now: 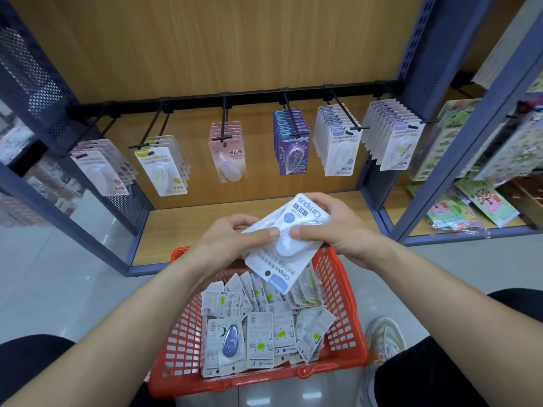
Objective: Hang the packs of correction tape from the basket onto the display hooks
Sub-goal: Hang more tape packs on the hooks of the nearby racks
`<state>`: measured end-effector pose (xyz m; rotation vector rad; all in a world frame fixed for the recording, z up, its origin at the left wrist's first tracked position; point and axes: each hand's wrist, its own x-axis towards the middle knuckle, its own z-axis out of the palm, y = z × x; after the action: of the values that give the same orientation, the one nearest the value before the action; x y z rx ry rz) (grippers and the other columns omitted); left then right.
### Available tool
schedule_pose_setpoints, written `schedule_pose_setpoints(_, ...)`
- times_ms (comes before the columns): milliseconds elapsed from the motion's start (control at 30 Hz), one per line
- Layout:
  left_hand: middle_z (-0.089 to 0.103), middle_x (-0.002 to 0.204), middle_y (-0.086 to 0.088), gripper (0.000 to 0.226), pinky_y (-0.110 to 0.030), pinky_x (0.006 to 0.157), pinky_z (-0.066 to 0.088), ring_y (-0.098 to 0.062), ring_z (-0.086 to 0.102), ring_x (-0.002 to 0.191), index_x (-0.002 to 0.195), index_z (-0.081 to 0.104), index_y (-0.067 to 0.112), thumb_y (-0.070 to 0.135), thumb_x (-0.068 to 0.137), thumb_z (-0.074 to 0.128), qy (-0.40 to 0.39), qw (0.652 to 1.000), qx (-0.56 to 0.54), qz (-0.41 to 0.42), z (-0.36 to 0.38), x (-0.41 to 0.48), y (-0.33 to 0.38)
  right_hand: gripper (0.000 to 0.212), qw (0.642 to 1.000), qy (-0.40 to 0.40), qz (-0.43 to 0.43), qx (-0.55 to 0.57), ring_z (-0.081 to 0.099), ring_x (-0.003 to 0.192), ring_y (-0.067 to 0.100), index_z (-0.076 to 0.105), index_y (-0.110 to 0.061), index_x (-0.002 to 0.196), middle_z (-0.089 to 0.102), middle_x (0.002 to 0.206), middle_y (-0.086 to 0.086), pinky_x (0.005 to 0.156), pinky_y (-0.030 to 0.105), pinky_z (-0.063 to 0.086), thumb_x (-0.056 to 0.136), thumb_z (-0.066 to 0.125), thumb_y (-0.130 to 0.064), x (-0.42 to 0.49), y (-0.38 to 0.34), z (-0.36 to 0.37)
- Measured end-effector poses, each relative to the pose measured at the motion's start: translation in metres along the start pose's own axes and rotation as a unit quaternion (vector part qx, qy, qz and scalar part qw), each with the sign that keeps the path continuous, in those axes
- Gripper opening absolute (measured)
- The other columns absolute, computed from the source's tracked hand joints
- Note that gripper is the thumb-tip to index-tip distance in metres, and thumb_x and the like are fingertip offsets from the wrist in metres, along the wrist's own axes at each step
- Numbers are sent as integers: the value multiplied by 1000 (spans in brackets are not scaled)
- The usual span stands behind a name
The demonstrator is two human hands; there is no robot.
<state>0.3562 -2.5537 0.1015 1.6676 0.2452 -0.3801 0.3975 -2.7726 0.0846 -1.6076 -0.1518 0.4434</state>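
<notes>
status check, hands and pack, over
Left hand and right hand grip blue-white correction tape pack above red basket. Not hung yet. Nothing blocking display hooks.

Six hooks (pixel 224 118); one basket (pixel 343 327); two hands (pixel 232 242); held pack (pixel 305 211), at least one.

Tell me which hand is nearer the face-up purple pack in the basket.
Left. The left hand is above the purple pack; the right hand is farther right.

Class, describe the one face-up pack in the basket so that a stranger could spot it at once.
Look in the red basket on the floor. At its near left corner lies the pack. It alone shows a dark-blue teardrop dispenser; its neighbours show grey printed backs.
</notes>
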Motion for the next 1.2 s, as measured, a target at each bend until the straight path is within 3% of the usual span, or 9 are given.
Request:
schedule_pose_setpoints(167,77,108,-14,53,-47,81,60,-34,75,94,124,63,11,4,76,83,55,992,-106,26,2,2,1,71,989,102,-7,106,74,102,23,59,-24,127,75,115,3,88,41,60,64,92,-24,0,12,16)
schedule_pose_setpoints(333,75,109,-13,71,-37,74,57,-23,74,83,127,59,18,11,64,91,121,978,-153,73,1,7,1,43,998,49,34,29,71,82,17,65,-5,111,74,99,5,73,33,57,77,88,-17,-5,14,26)
schedule_pose_setpoints(400,73,111,-13,70,-39,79,59,-25,75,89,129,59,21,11,68,92,134,977,-145,86,3,8,-1,48,999,30,38,-3,73,85,20,66,-2,112,76,98,4,79,38,58,75,90,-21,-5,14,26)
schedule_pose_setpoints(500,74,112,-11,65,-40,84,60,-23,76,93,132,56,17,12,76,89,146,973,-151,94,13,10,-4,52,998,8,27,-50,75,98,19,69,-18,117,78,107,-1,94,46,58,72,86,-39,-9,14,34)
schedule_pose_setpoints(600,78,109,-6,57,-38,86,61,-23,76,98,129,61,11,18,79,87,134,971,-167,102,21,13,-6,36,999,7,-1,-42,74,101,15,68,-24,120,77,110,-5,94,42,57,87,77,-36,-12,16,40)
schedule_pose_setpoints(767,77,114,-7,51,-37,89,59,-24,73,107,136,57,18,18,89,76,66,978,-160,119,26,16,-3,24,996,65,-57,3,73,96,6,68,-27,120,77,106,-12,76,17,55,96,70,-30,-18,17,42)
schedule_pose_setpoints(900,76,115,-10,65,-50,99,55,-30,72,110,138,57,19,22,77,81,45,979,-151,132,27,25,-2,49,988,139,-69,28,69,108,5,53,-31,137,70,123,-10,91,30,57,93,70,-41,-15,20,39)
schedule_pose_setpoints(1067,74,122,-5,53,-50,105,52,-25,70,115,134,58,13,26,87,78,31,977,-156,141,37,28,-2,18,979,188,-80,27,72,99,7,65,-24,114,75,108,-7,87,30,58,97,68,-31,-16,13,33)
schedule_pose_setpoints(1200,74,122,-3,41,-53,105,52,-24,70,115,132,59,13,21,93,69,22,981,-135,139,43,34,-2,19,977,205,-61,14,72,97,12,73,-27,106,74,109,-4,89,38,59,93,72,-42,-12,19,25)
